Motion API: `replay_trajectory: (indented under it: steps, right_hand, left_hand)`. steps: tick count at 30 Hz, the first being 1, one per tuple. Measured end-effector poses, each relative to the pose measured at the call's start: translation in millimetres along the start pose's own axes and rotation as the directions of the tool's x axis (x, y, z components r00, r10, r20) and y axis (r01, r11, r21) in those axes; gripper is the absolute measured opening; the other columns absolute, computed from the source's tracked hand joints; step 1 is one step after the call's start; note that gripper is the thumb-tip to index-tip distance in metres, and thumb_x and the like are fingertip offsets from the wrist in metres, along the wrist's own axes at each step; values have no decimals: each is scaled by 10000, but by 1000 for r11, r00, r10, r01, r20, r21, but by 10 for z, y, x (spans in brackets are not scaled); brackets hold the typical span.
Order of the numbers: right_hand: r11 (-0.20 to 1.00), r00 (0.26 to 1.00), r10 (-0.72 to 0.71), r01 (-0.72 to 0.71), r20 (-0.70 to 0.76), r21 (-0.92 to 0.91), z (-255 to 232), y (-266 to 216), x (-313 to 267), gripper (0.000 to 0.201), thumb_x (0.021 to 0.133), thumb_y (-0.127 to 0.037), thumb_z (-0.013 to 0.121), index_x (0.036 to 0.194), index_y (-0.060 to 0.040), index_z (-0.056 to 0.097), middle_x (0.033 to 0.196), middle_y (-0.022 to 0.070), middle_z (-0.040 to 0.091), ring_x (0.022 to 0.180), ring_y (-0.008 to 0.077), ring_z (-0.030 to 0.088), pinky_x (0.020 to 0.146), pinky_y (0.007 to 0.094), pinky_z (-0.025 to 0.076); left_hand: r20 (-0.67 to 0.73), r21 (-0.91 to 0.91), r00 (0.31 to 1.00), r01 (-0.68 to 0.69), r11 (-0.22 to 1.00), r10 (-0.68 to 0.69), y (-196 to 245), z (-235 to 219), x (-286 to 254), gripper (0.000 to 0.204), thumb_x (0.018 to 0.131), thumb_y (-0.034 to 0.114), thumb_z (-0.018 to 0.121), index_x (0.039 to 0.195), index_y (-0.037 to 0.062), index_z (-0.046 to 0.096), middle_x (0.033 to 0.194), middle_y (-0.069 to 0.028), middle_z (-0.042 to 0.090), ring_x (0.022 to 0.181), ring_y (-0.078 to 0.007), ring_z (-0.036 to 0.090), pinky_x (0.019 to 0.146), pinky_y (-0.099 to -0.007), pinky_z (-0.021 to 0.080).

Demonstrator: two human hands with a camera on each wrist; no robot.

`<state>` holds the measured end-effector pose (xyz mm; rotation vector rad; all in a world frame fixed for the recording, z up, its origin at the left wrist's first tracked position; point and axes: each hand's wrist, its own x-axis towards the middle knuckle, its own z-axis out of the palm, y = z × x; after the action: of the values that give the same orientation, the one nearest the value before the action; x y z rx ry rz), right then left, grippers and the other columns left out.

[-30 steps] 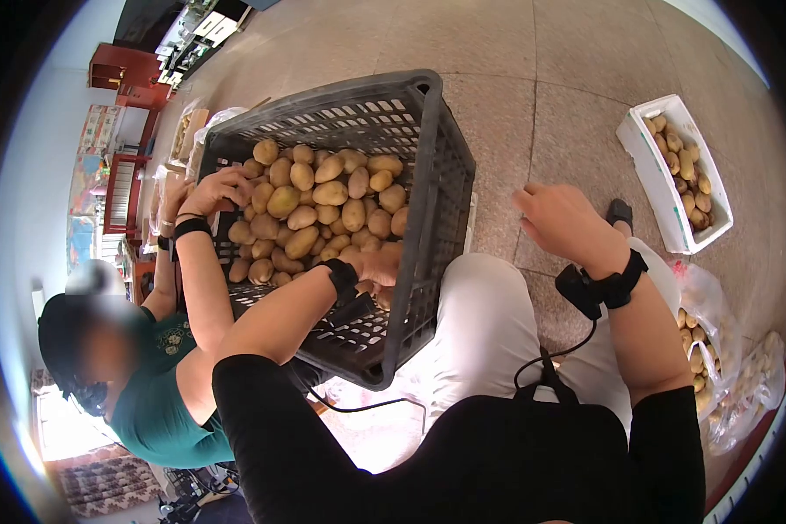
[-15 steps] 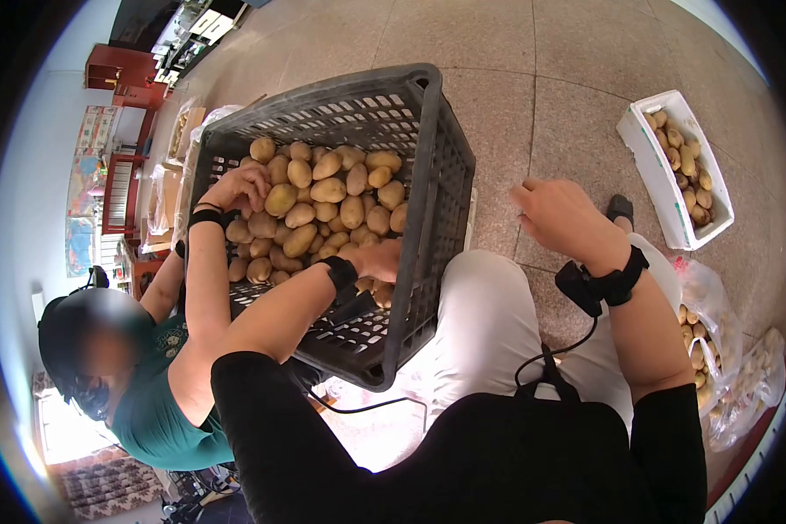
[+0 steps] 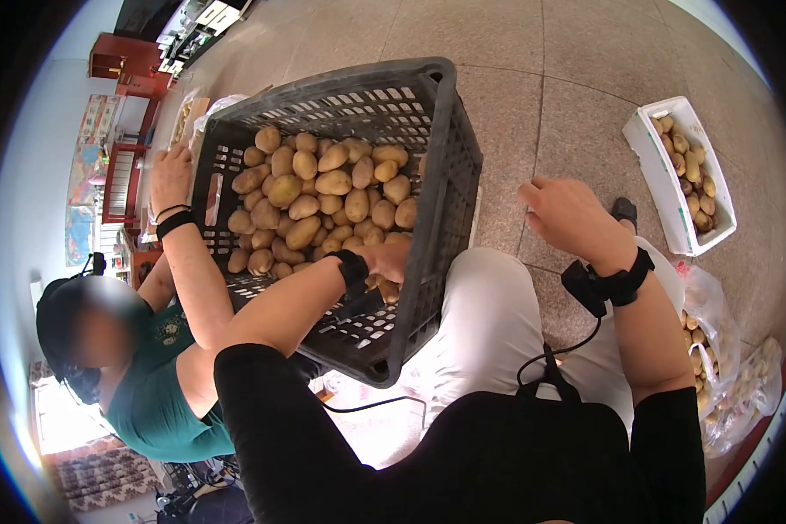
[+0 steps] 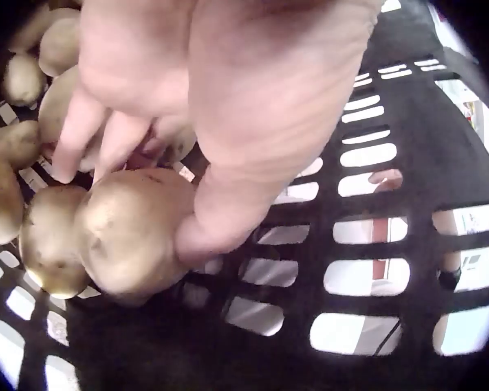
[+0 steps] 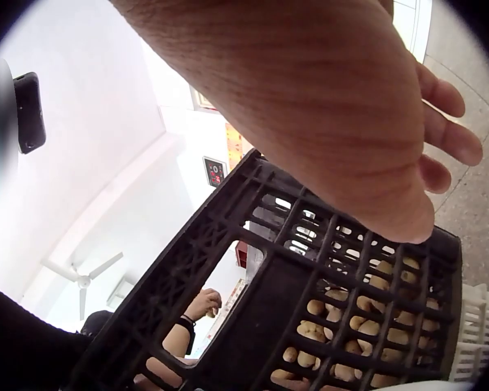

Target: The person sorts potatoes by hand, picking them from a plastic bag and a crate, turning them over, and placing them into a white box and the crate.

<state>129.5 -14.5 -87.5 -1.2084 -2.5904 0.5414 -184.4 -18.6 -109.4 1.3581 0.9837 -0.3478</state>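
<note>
My left hand (image 3: 386,260) is down inside the black plastic crate (image 3: 463,157), near the wall closest to my legs. In the left wrist view its thumb presses one side of a potato (image 4: 130,236), and the fingers curl down behind it among other potatoes (image 4: 53,244). A heap of potatoes (image 3: 332,183) lies in the crate. My right hand (image 3: 572,218) hangs in the air to the right of the crate, fingers loosely bent and holding nothing. In the right wrist view the hand (image 5: 367,138) overlaps the crate's slotted side.
Another person in a green shirt (image 3: 153,424) sits left, one hand (image 3: 171,179) beyond the crate's far left rim. A white foam box (image 3: 659,201) of potatoes stands on the floor at right. Clear plastic bags (image 3: 712,367) with potatoes lie beside my leg.
The other person's hand has come out of the potato heap and moved left past the crate's rim. My left hand stays low in the crate; my right hand stays beside it.
</note>
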Motion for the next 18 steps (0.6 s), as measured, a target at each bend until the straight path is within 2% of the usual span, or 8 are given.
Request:
replay_trajectory:
  steps: [6,18]
  right_hand:
    - [1000,1000,5,-6,16,6,8,-6,7,173,737,-107,599,851,-9,515,808,139,551,777,337,566,671,422,455]
    - [1000,1000,5,-5,18,6,-1,-5,2,174,732,-99,605,856,-13,521,817,138,559,780,335,572,672,422,457]
  left_hand:
    - [-29,27,997,-74,997,75,0,32,-90,506,652,227,735,1082,19,567,986,-106,641,828,-214,583,732,-326,464]
    - [5,367,996,85,926,-93,-895,-11,60,379,683,260,755,957,34,623,865,-105,631,762,-169,572,645,-296,445]
